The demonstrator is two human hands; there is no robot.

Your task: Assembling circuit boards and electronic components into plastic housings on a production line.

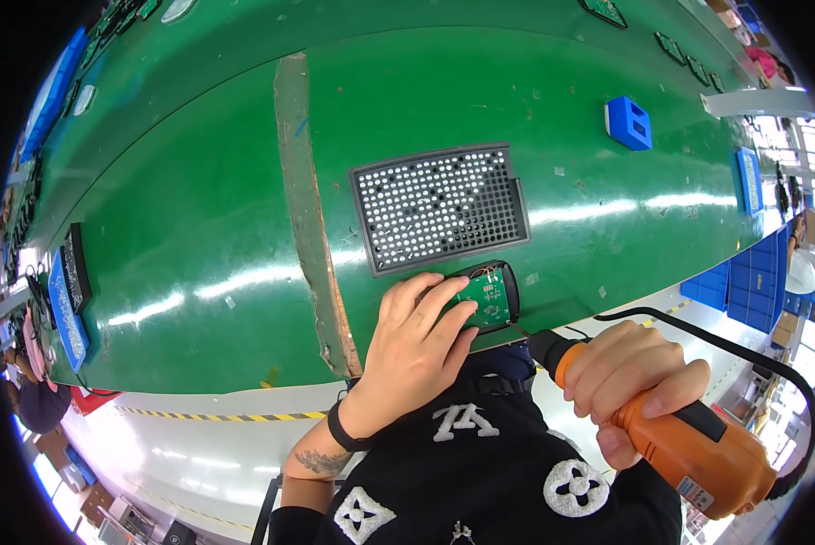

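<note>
A green circuit board in a black housing [487,298] lies near the front edge of the green bench. My left hand [417,331] rests on the left part of it, fingers stretched out and spread across the board, which they partly cover. My right hand [639,381] is wrapped round an orange corded electric screwdriver [698,454]. Its black nose points left, and the thin bit reaches the lower right corner of the housing. Whether the bit touches a screw there is too small to tell. Just beyond the housing lies a black screw tray [439,209] with rows of holes, many filled with pale screw heads.
A blue block-shaped holder [628,123] stands at the back right. A worn strip [300,200] runs across the bench left of the tray. The screwdriver's black cable [744,341] loops round on the right. Blue crates [748,277] stand beyond the bench's right side.
</note>
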